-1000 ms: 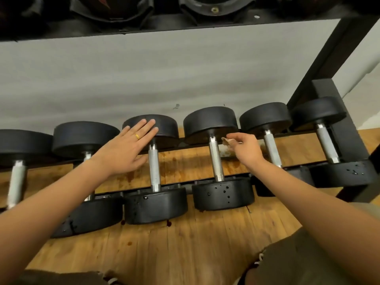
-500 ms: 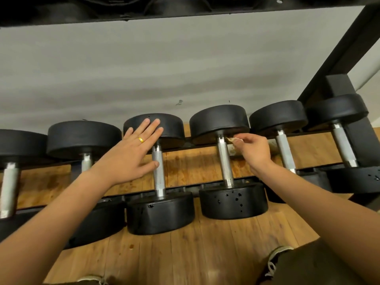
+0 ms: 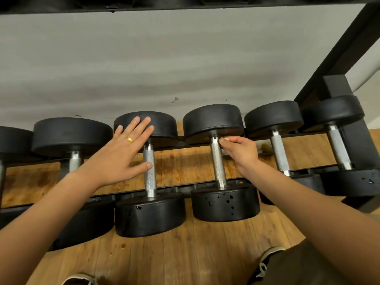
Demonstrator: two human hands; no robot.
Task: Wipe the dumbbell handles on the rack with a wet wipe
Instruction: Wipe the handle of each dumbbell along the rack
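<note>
Steel handle (image 3: 218, 167) beside right hand (image 3: 241, 155) | pinching wipe (image 3: 224, 138) | left hand (image 3: 119, 157) flat, fingers straight

Black dumbbells (image 3: 213, 120) with knurled steel handles (image 3: 217, 161) lie side by side on the rack (image 3: 357, 149); a small crumpled wipe (image 3: 225, 138) touches one handle's top.

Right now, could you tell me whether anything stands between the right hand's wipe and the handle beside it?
Nothing visible does: the right hand pinches the wipe right beside the upper end of the handle. The left hand rests on the neighbouring dumbbell, clear of it.
</note>
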